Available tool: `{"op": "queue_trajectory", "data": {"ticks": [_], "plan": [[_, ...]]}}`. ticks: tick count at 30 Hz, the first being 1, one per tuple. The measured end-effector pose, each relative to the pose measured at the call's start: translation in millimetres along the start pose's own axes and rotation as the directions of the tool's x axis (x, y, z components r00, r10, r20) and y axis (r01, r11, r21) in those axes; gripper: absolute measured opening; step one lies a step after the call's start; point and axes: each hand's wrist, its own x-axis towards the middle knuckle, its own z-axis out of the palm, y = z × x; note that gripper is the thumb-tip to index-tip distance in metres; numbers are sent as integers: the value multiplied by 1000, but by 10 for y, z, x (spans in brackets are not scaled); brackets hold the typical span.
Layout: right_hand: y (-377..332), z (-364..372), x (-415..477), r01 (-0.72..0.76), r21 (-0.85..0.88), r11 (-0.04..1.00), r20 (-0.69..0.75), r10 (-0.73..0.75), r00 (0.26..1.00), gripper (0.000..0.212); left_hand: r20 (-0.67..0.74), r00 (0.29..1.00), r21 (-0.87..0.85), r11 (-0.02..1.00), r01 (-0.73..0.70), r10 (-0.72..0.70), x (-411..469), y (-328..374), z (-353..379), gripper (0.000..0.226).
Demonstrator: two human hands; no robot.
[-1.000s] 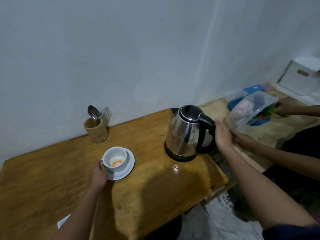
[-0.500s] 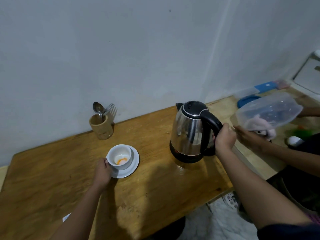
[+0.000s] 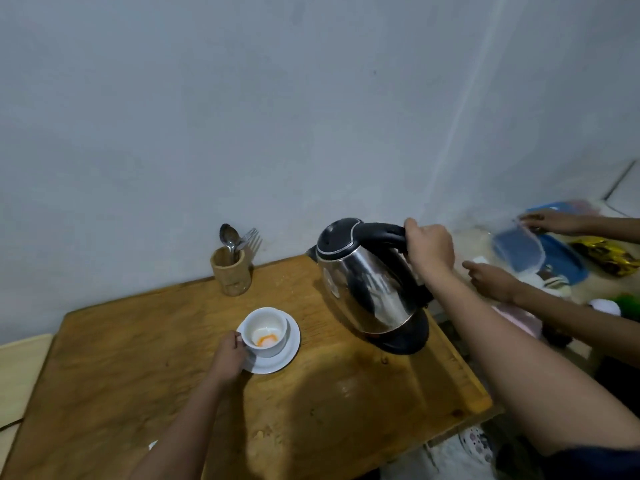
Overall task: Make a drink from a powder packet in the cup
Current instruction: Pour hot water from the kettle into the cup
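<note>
A worn wooden worktop (image 3: pixel 104 375), stained and scuffed in patches, stands against a plain pale wall (image 3: pixel 242 116) that meets a second wall at a corner on the right. The person's right hand (image 3: pixel 429 249) is clenched around the black handle of a steel kettle (image 3: pixel 367 289), its fingers (image 3: pixel 412 225) wrapped over the top of the grip. The kettle leans with its spout toward the left; whether its dark base still touches the wood cannot be told. The left hand (image 3: pixel 227 355) grips the near side of a white cup (image 3: pixel 265 330), fingers curled at its handle and wall. The cup sits on a white saucer (image 3: pixel 287 355), just right of the left fingers and well left of the right fingers, and at its bottom lies pale powder with an orange streak. Beyond the left fingers, close to the wall, a wooden holder (image 3: pixel 232 271) carries a spoon (image 3: pixel 228 237) and a fork (image 3: pixel 251 237). Past the right fingers, at the far right, a second person's two hands reach in: one (image 3: pixel 550 221) rests on a clear plastic container (image 3: pixel 519 249) over a blue lid, the other (image 3: pixel 493 280) lies nearer the kettle. A gold foil packet (image 3: pixel 606 254) lies beyond them on a lighter surface. At the lower left edge, a pale strip of another surface (image 3: pixel 20 368) adjoins the wood.
</note>
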Motion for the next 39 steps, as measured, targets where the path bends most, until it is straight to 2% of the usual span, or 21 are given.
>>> {"op": "queue_trajectory", "data": {"ticks": [4,10,16,29,39], "plan": [[-241,223,-146,135,-102,986,146,-119,982,45,20,1000,4,1000,-17,17,-15,9,-47,14],[-442,579,-323,332,-193,923,338,-255,906,39,86,996,44,999,-6,2,-4,-5,-147,26],[-587,789,-428,479,-247,842,468,-329,820,42,141,990,58,998,-30,21,48,-16,-200,13],[-836,1028,-501,661,-316,681,597,-399,696,41,210,977,77,995,-57,40,129,-56,-303,14],[-917,1108,-502,716,-334,613,632,-418,653,39,241,970,54,997,-45,31,143,-60,-326,17]]}}
